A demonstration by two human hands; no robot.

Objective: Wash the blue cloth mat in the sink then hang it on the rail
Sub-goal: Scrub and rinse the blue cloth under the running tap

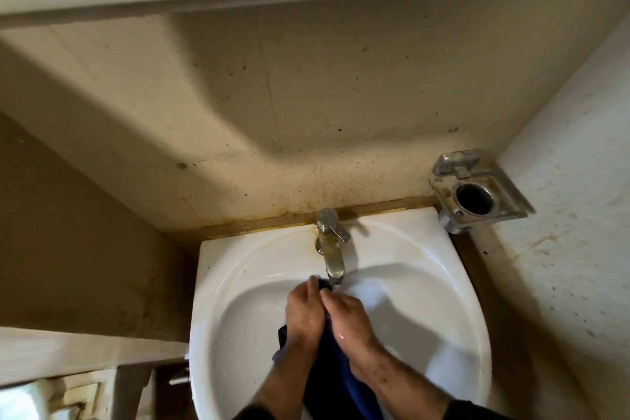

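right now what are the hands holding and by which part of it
Both hands, left and right, grip the blue cloth mat at its bunched top end, just under the tap spout; the rest hangs down into the sink.

Bare forearms — dark sleeves (477,411) pushed up, wet hands.

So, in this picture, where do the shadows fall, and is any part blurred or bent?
Head view: a broad shadow crosses the wall; the hands shade the sink bowl at right; the faucet looks sharp; the bottom left corner is blurred; the wide lens curves the straight edges.
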